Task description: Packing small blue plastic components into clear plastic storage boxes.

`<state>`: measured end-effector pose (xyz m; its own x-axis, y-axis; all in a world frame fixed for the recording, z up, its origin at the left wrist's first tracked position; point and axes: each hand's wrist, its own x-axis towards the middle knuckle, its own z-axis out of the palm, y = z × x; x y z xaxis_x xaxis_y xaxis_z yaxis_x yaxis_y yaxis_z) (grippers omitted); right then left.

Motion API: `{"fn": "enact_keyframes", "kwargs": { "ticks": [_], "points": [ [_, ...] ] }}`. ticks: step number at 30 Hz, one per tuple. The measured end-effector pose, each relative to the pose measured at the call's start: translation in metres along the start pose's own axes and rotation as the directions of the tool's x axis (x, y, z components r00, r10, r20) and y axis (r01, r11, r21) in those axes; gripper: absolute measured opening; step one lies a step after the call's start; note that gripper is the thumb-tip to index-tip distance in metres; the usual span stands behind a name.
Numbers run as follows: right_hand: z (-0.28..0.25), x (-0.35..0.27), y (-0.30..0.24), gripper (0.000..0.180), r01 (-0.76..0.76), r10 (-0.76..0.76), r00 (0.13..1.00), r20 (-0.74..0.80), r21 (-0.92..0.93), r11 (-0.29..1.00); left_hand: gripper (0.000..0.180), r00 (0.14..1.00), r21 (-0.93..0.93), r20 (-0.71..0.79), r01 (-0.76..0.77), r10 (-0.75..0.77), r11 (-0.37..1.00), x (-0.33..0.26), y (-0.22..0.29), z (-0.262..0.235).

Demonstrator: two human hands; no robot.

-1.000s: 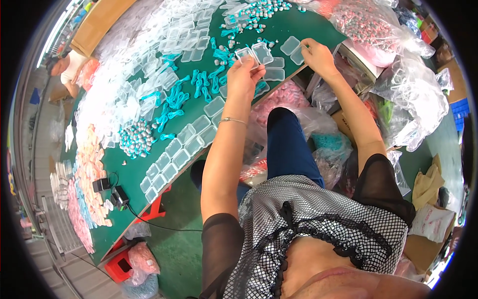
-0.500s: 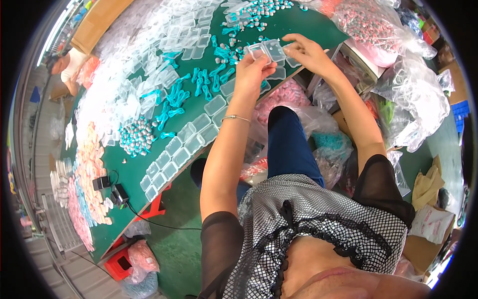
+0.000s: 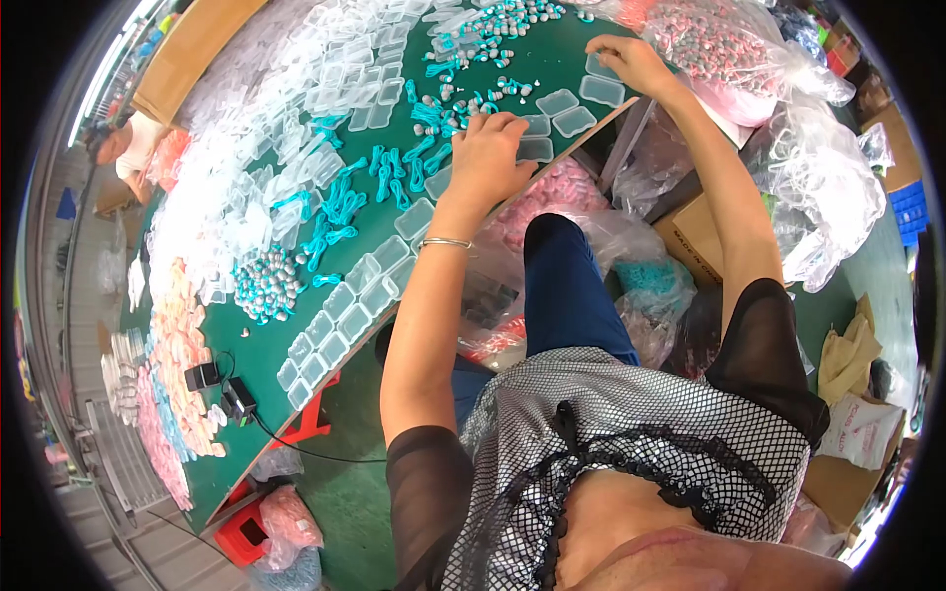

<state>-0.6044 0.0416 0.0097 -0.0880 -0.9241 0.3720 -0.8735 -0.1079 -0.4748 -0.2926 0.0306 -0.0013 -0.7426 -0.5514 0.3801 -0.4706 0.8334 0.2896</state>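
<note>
My left hand is palm down over the table, with its fingers stretched out and apart at the edge of a pile of small grey-and-teal plugs on cords. What lies under its fingertips is partly hidden. Farther right, my right hand has bent fingers closed on the far half of an opened clear plastic box, which lies on the table near its edge. Between my hands more opened clear boxes lie flat. A double row of the same boxes runs along the front edge to the left.
Looped teal cords and a heap of clear boxes cover the green table. Black adapters with a cable lie at the left. Filled plastic bags stand at the right. Another person is at the far left.
The clear box held up between both hands is now down on the table at the right, under my right hand. My left hand has let go and moved down toward the plugs.
</note>
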Motion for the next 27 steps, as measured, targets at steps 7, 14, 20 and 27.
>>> {"fn": "enact_keyframes", "kwargs": {
  "ticks": [7, 14, 20, 27],
  "points": [
    [0.032, 0.016, 0.014, 0.020, 0.230, -0.232, 0.958, 0.170, 0.028, 0.973, 0.042, 0.997, 0.125, 0.052, 0.042, -0.049, 0.991, 0.004, 0.008, 0.011],
    [0.061, -0.006, 0.014, 0.026, 0.226, -0.219, 0.970, -0.105, 0.058, 0.972, 0.040, 0.997, 0.183, -0.074, 0.036, -0.023, 0.983, -0.002, 0.014, 0.016],
    [0.073, -0.022, -0.013, 0.029, 0.206, -0.213, 0.972, -0.097, -0.079, 0.975, 0.039, 0.987, 0.203, -0.150, 0.081, -0.051, 0.976, -0.009, 0.016, 0.016],
    [0.074, -0.017, -0.016, 0.029, 0.217, -0.219, 0.971, -0.099, -0.025, 0.976, 0.035, 0.923, 0.026, -0.371, 0.123, -0.105, 0.992, -0.024, -0.001, 0.002]
  ]
}}
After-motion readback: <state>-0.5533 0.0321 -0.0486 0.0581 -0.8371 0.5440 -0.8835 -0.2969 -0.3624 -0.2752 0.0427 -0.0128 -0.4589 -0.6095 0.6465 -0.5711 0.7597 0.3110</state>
